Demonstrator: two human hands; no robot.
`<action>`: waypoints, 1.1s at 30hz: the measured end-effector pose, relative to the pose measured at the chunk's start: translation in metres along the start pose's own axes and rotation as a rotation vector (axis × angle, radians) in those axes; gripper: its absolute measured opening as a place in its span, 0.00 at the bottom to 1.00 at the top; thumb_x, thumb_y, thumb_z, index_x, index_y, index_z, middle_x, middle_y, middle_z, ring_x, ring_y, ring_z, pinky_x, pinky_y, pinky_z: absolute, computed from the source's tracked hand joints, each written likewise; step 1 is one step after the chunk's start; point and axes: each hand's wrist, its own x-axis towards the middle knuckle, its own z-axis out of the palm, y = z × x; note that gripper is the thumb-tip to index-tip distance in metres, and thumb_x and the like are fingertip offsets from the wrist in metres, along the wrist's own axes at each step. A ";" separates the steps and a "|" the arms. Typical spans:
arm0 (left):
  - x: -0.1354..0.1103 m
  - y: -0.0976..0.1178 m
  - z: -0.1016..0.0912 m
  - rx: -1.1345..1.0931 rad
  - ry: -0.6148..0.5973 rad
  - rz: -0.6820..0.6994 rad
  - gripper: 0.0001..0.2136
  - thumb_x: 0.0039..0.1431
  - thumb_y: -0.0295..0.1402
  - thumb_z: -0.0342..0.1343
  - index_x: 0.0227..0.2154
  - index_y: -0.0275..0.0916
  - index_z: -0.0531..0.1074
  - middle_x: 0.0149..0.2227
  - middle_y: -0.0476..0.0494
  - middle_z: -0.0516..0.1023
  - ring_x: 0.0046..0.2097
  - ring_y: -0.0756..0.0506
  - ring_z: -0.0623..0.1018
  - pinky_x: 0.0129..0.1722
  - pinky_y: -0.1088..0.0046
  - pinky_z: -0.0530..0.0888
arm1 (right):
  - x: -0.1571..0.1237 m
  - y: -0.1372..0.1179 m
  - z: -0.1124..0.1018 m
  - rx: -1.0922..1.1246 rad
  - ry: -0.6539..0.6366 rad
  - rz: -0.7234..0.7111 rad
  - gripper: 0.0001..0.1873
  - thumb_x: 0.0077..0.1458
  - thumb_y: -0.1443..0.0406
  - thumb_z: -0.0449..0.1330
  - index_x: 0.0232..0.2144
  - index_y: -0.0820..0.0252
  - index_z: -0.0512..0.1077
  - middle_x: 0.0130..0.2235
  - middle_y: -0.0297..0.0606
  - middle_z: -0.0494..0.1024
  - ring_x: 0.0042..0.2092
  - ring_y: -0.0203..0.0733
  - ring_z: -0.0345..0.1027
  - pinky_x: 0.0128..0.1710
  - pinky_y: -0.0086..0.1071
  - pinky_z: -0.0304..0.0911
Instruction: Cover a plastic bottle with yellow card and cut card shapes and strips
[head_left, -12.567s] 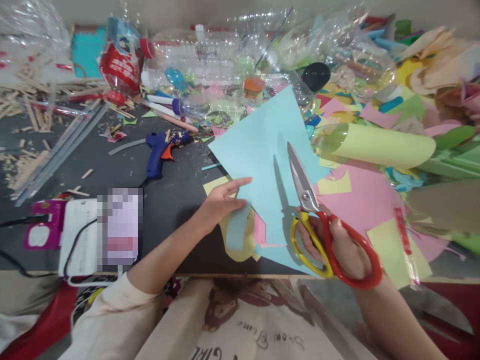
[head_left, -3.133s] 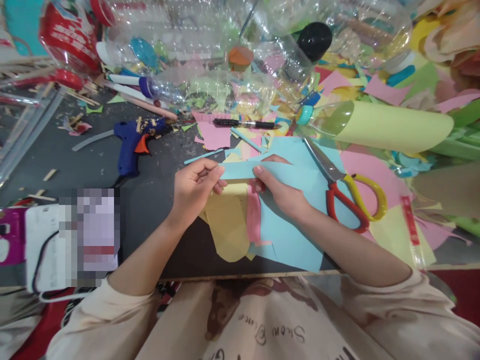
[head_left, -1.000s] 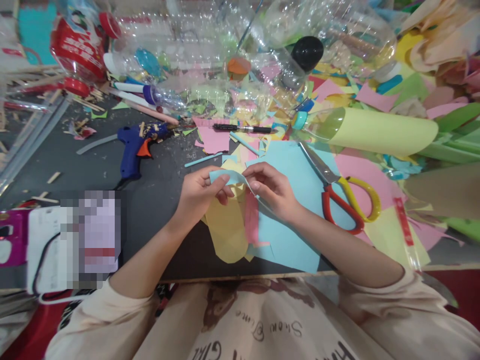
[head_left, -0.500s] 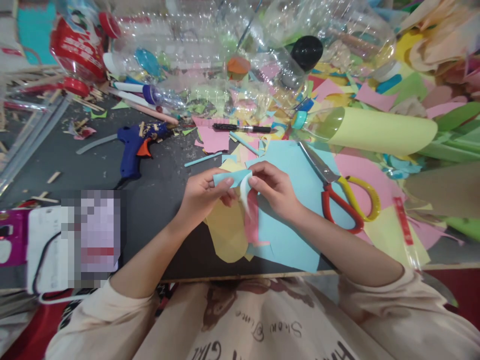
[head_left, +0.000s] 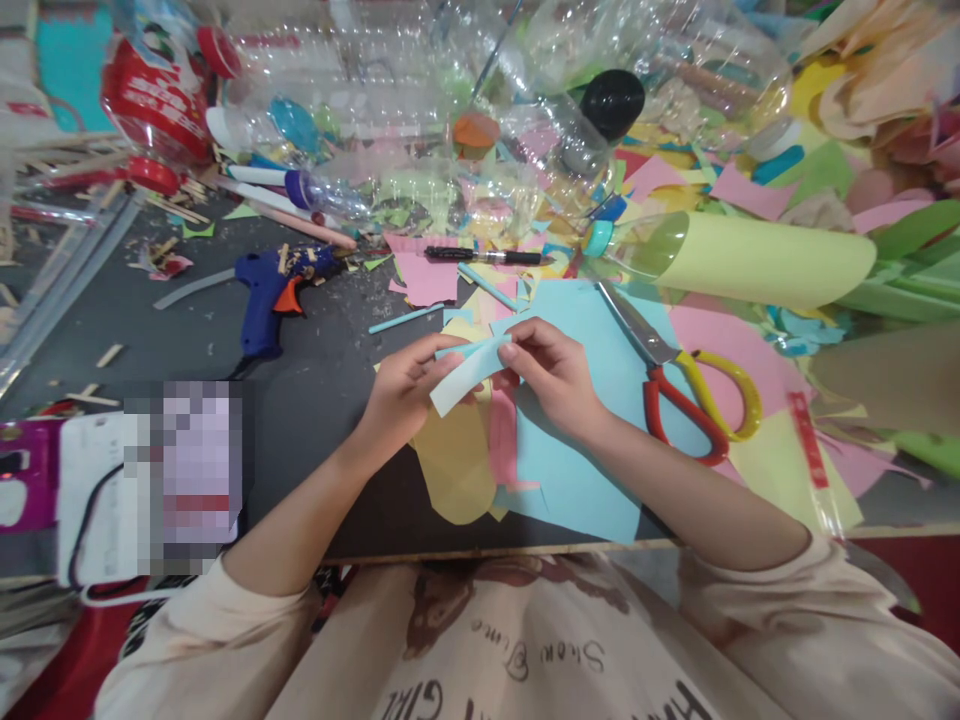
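Note:
A light blue paper strip is held between both hands above the table's front part. My left hand pinches its left end, the thumb partly behind the strip. At the right end, my right hand grips the strip between thumb and fingers. One flap of the strip hangs forward over my left thumb. Beneath the hands lie a yellow paper piece, a narrow pink strip and a large light blue sheet. Scissors with red and yellow handles rest on that sheet, right of my right hand.
A blue glue gun lies at the left, near a phone. Behind the hands are a black pen, paper scraps and several clear plastic bottles. A bottle wrapped in yellow-green paper lies at the right.
The strip's white flap, which curled down beside my right thumb, now lies leftward across the strip and over my left thumb. Both hands have stayed nearly in place.

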 end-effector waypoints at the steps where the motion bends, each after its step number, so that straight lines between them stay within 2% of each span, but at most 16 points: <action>1: -0.001 -0.001 -0.002 0.031 0.007 0.029 0.21 0.57 0.55 0.58 0.34 0.39 0.77 0.26 0.47 0.81 0.28 0.47 0.82 0.27 0.75 0.77 | 0.000 0.000 0.000 0.003 0.009 -0.002 0.22 0.53 0.46 0.65 0.28 0.56 0.67 0.20 0.26 0.68 0.23 0.32 0.65 0.25 0.29 0.61; 4: -0.002 -0.006 -0.007 0.093 0.015 0.121 0.29 0.60 0.60 0.48 0.41 0.38 0.77 0.33 0.42 0.83 0.34 0.45 0.83 0.30 0.75 0.78 | 0.000 0.000 0.000 0.008 0.034 0.004 0.23 0.52 0.45 0.66 0.27 0.56 0.67 0.20 0.25 0.67 0.22 0.31 0.65 0.24 0.29 0.61; 6: -0.002 -0.009 -0.008 0.143 0.028 0.166 0.28 0.57 0.59 0.55 0.46 0.38 0.76 0.40 0.40 0.83 0.39 0.44 0.84 0.32 0.76 0.78 | 0.000 0.000 0.000 0.007 0.042 0.012 0.24 0.51 0.44 0.66 0.27 0.56 0.66 0.19 0.24 0.67 0.22 0.31 0.65 0.24 0.29 0.61; 8: -0.001 -0.011 -0.007 0.207 0.062 0.197 0.26 0.53 0.53 0.63 0.48 0.39 0.75 0.47 0.39 0.82 0.44 0.43 0.83 0.33 0.78 0.78 | 0.000 0.000 0.001 -0.002 0.046 0.017 0.25 0.51 0.44 0.66 0.26 0.56 0.66 0.19 0.24 0.67 0.21 0.31 0.65 0.24 0.29 0.61; 10: 0.000 -0.013 -0.005 0.235 0.088 0.220 0.21 0.54 0.46 0.65 0.46 0.39 0.75 0.50 0.41 0.80 0.46 0.43 0.82 0.34 0.78 0.80 | 0.001 0.000 0.001 -0.014 0.047 0.018 0.25 0.50 0.43 0.66 0.27 0.56 0.65 0.18 0.24 0.67 0.21 0.31 0.65 0.24 0.29 0.61; 12: 0.002 -0.014 -0.004 0.232 0.097 0.242 0.17 0.56 0.44 0.63 0.44 0.39 0.76 0.48 0.43 0.81 0.44 0.45 0.83 0.34 0.76 0.82 | 0.001 0.000 0.000 -0.020 0.044 0.015 0.25 0.50 0.43 0.65 0.27 0.56 0.65 0.19 0.24 0.67 0.21 0.31 0.65 0.23 0.29 0.60; 17: 0.004 -0.015 -0.005 0.233 0.129 0.244 0.14 0.57 0.41 0.62 0.42 0.39 0.77 0.42 0.46 0.83 0.30 0.49 0.83 0.30 0.76 0.83 | 0.002 0.002 0.000 0.000 0.041 -0.005 0.23 0.51 0.45 0.66 0.30 0.56 0.67 0.21 0.24 0.68 0.21 0.30 0.65 0.23 0.28 0.62; 25: 0.005 -0.011 -0.006 0.186 0.190 0.185 0.14 0.54 0.42 0.65 0.39 0.38 0.78 0.40 0.45 0.83 0.26 0.50 0.83 0.25 0.79 0.81 | 0.002 0.002 -0.001 0.035 0.029 0.005 0.22 0.51 0.46 0.67 0.33 0.56 0.68 0.21 0.24 0.69 0.22 0.30 0.67 0.22 0.27 0.64; 33: 0.005 -0.011 -0.008 0.227 0.193 0.207 0.14 0.56 0.43 0.64 0.38 0.38 0.79 0.37 0.45 0.84 0.26 0.49 0.83 0.24 0.80 0.80 | 0.002 0.003 -0.002 0.000 0.042 -0.008 0.21 0.52 0.47 0.67 0.31 0.56 0.69 0.22 0.25 0.68 0.23 0.31 0.67 0.24 0.29 0.65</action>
